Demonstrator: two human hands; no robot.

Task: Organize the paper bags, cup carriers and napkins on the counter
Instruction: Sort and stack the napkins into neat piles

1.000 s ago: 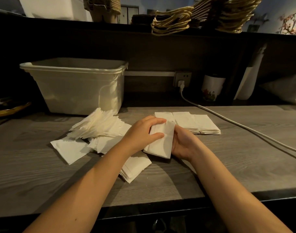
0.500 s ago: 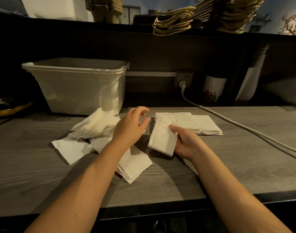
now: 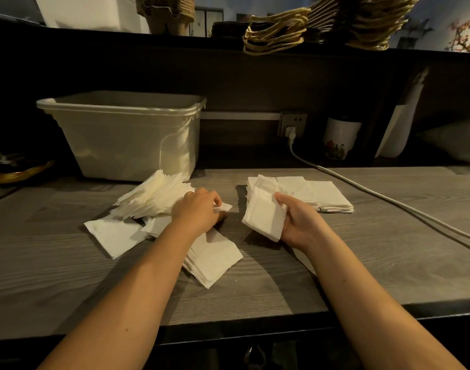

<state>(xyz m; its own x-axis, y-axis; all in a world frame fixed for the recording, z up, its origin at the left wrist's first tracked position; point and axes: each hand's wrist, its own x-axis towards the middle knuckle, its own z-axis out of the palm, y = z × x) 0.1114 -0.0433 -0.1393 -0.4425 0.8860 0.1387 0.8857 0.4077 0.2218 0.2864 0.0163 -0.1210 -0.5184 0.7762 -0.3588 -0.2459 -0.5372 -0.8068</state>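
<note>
1. The left hand [image 3: 199, 210] rests at the right edge of a messy heap of napkins [image 3: 152, 196], left of centre on the counter [image 3: 375, 263]. Its fingers are curled and pinch the corner of a single napkin [image 3: 224, 207].
2. The right hand [image 3: 300, 222] holds a small stack of napkins [image 3: 263, 217] tilted just above the counter. The thumb is on top and the other fingers are curled underneath.
3. Just behind that stack, a tidy row of napkins [image 3: 327, 194] lies flat, reaching to the right.
4. A near stack [image 3: 213, 259] lies partly under the left wrist. A loose sheet [image 3: 112, 235] lies flat at the heap's near left.
5. A pale plastic bin [image 3: 127, 137] stands at the far left, just behind the heap. Whether they touch I cannot tell.
6. A white cable [image 3: 388, 202] runs from a wall socket [image 3: 292, 121] across the counter to the right.
7. On the shelf [image 3: 95, 36] above, paper bags [image 3: 322, 25] with cord handles lie stacked at the right. Brown cup carriers [image 3: 164, 9] stand to their left.
</note>
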